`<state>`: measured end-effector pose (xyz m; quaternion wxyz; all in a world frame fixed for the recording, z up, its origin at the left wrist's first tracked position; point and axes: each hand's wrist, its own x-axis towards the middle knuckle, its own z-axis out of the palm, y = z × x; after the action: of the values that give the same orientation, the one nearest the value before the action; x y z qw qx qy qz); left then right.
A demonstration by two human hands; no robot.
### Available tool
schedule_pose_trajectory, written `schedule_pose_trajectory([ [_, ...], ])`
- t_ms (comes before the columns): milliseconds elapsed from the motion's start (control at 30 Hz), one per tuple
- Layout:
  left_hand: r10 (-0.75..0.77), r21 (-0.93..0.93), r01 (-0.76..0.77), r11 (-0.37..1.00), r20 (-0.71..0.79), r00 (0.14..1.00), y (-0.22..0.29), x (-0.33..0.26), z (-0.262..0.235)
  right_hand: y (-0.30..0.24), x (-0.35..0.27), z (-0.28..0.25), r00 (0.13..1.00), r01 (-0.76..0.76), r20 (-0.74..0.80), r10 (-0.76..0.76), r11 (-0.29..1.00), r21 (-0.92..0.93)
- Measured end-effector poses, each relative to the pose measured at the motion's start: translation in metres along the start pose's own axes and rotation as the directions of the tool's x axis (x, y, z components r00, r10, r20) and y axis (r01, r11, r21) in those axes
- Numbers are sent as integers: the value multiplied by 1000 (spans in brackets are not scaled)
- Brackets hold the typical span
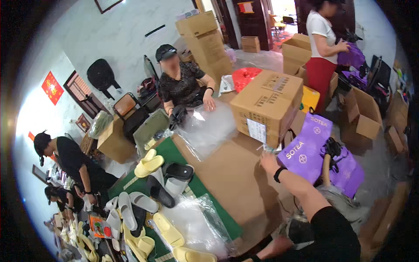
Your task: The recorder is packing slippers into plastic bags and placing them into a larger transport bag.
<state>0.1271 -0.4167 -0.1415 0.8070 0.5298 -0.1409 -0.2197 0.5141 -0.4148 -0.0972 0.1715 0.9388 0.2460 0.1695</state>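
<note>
1. One right hand (267,159), wearing a black wristband, reaches to the brown cardboard box (267,105) on the brown desk (235,174), fingers seemingly pinching a clear plastic scrap at its white label.
2. Left hand (273,249) rests low beside the clear plastic bag (196,222); its grip cannot be made out.

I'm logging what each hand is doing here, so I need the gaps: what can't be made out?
- Right hand, head view: too small to tell whether it grips anything beside the cardboard box.
- Left hand: cut by the lower edge.
- Purple bag contents: hidden by its cloth.
</note>
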Motion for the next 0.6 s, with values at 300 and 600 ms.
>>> schedule_pose_trajectory([
  [300, 92, 345, -81, 935, -15, 996, -34, -15, -77, -13, 92, 21, 812, 134, 583, -3, 974, -182],
  [600, 93, 581, -143, 802, 114, 989, -28, -20, -75, -13, 104, -8, 750, 207, 645, -145, 978, -20],
])
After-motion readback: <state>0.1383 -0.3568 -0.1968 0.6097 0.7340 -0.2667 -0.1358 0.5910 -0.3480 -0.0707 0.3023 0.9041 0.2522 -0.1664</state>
